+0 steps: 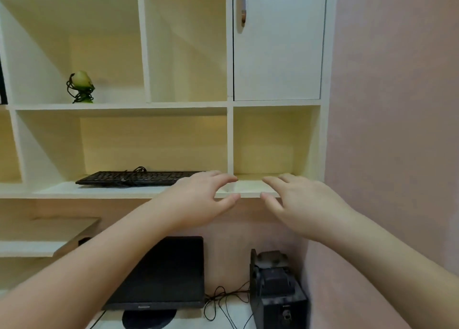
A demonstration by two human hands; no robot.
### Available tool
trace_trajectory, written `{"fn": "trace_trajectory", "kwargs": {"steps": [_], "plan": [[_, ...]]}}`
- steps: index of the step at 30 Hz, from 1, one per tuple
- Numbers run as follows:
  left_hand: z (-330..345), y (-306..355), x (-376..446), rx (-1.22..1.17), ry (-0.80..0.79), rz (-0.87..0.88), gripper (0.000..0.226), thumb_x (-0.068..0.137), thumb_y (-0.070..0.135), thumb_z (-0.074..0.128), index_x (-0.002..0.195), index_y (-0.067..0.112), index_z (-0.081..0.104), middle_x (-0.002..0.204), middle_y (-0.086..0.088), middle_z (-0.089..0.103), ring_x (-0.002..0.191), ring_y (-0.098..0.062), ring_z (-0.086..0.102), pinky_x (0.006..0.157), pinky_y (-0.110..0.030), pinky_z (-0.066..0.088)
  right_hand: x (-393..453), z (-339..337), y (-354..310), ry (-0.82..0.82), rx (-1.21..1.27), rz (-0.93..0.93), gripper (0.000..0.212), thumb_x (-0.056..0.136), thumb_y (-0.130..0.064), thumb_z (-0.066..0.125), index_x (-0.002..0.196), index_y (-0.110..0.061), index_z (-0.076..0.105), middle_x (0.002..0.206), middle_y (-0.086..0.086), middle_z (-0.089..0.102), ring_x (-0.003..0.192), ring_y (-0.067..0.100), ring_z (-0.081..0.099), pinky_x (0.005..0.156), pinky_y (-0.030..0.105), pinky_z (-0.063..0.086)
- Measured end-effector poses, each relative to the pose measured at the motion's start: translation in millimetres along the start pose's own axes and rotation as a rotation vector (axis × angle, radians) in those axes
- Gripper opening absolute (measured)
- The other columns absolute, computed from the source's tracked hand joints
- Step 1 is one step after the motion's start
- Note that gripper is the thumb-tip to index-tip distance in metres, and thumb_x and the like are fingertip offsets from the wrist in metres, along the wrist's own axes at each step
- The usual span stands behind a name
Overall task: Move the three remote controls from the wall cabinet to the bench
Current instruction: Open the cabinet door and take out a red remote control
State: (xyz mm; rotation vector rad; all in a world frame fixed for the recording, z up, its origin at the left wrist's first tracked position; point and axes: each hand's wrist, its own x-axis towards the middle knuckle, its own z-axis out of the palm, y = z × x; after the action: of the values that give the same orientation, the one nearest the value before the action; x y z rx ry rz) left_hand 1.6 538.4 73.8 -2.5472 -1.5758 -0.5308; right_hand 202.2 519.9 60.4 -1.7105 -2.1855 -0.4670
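A white wall cabinet with open cubbies fills the view. No remote control shows in any cubby, and no bench is in view. My left hand and my right hand are both raised in front of the lower right cubby, fingers relaxed and slightly spread, holding nothing. The fingertips of the two hands point toward each other at the shelf's front edge. That cubby's visible floor is bare between my hands.
A black keyboard with its cable lies on the lower shelf to the left. A green ornament stands on the shelf above. A closed cabinet door is top right. Below stand a black monitor, cables and a dark box-shaped device.
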Motion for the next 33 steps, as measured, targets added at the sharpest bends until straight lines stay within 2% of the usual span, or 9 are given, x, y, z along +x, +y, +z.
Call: {"fn": "trace_trajectory", "kwargs": {"steps": [4,9,13,16,20,25,30,33], "plan": [[-3.4,10.1,49.8,-0.02,0.062,0.005,0.05,0.091,0.061,0.034,0.139,0.045,0.035,0.14,0.021,0.042,0.122,-0.008,0.046,0.102,-0.033,0.039,40.1,-1.5,35.8,0.047,-0.003,-0.006,0.051,0.098,-0.05,0.023,0.144,-0.03,0.03,0.139,-0.001,0.046,0.126,0.023,0.044,0.098,0.04,0.04],[-15.3,12.4,96.9,0.016,0.207,0.028,0.049,0.092,0.06,0.034,0.139,0.046,0.035,0.144,0.024,0.037,0.121,-0.005,0.047,0.096,-0.024,0.035,88.1,-10.4,64.8,0.137,0.005,-0.06,0.052,0.098,-0.051,0.024,0.144,-0.029,0.03,0.14,0.0,0.045,0.126,0.023,0.044,0.098,0.041,0.04],[-34.5,1.3,130.9,0.183,0.327,0.042,0.049,0.094,0.055,0.035,0.14,0.039,0.037,0.145,0.015,0.041,0.133,-0.008,0.037,0.107,-0.031,0.033,121.7,-22.2,73.3,0.241,0.023,-0.1,0.053,0.098,-0.05,0.024,0.146,-0.028,0.029,0.144,0.0,0.043,0.128,0.022,0.043,0.098,0.04,0.04],[-49.9,-12.7,153.3,0.286,0.398,0.06,0.047,0.094,0.053,0.036,0.138,0.036,0.04,0.142,0.013,0.046,0.13,-0.01,0.04,0.106,-0.032,0.033,143.3,-22.8,69.8,0.301,0.036,-0.114,0.053,0.097,-0.05,0.025,0.145,-0.028,0.03,0.143,-0.001,0.043,0.127,0.022,0.043,0.098,0.039,0.039],[-63.6,-36.2,177.8,0.364,0.446,0.092,0.046,0.095,0.051,0.036,0.138,0.034,0.041,0.14,0.011,0.048,0.126,-0.012,0.043,0.102,-0.038,0.038,172.3,-24.4,63.2,0.448,0.019,-0.109,0.051,0.096,-0.05,0.029,0.143,-0.031,0.033,0.142,-0.005,0.046,0.13,0.019,0.04,0.103,0.036,0.031],[-74.4,-67.5,201.6,0.368,0.63,0.202,0.051,0.094,0.044,0.042,0.143,0.029,0.036,0.139,0.004,0.049,0.127,-0.017,0.045,0.102,-0.038,0.04,219.9,-38.7,50.2,0.545,0.021,-0.053,0.049,0.096,-0.048,0.032,0.141,-0.03,0.035,0.141,-0.001,0.047,0.128,0.022,0.041,0.101,0.04,0.032],[-89.2,-91.7,228.2,0.484,0.755,0.226,0.064,0.085,0.049,0.027,0.142,0.021,0.04,0.14,-0.004,0.049,0.128,-0.025,0.045,0.1,-0.04,0.037,259.7,-70.7,43.7,0.677,0.025,-0.035,0.047,0.097,-0.043,0.035,0.141,-0.028,0.038,0.139,0.002,0.049,0.127,0.023,0.042,0.101,0.038,0.031],[-97.9,-100.9,244.3,0.541,0.766,0.197,0.065,0.085,0.046,0.025,0.143,0.019,0.038,0.143,-0.006,0.046,0.131,-0.027,0.041,0.105,-0.042,0.034,278.9,-88.1,40.6,0.742,0.008,-0.046,0.048,0.096,-0.042,0.036,0.142,-0.026,0.037,0.138,0.002,0.049,0.126,0.023,0.043,0.102,0.038,0.031]]}}
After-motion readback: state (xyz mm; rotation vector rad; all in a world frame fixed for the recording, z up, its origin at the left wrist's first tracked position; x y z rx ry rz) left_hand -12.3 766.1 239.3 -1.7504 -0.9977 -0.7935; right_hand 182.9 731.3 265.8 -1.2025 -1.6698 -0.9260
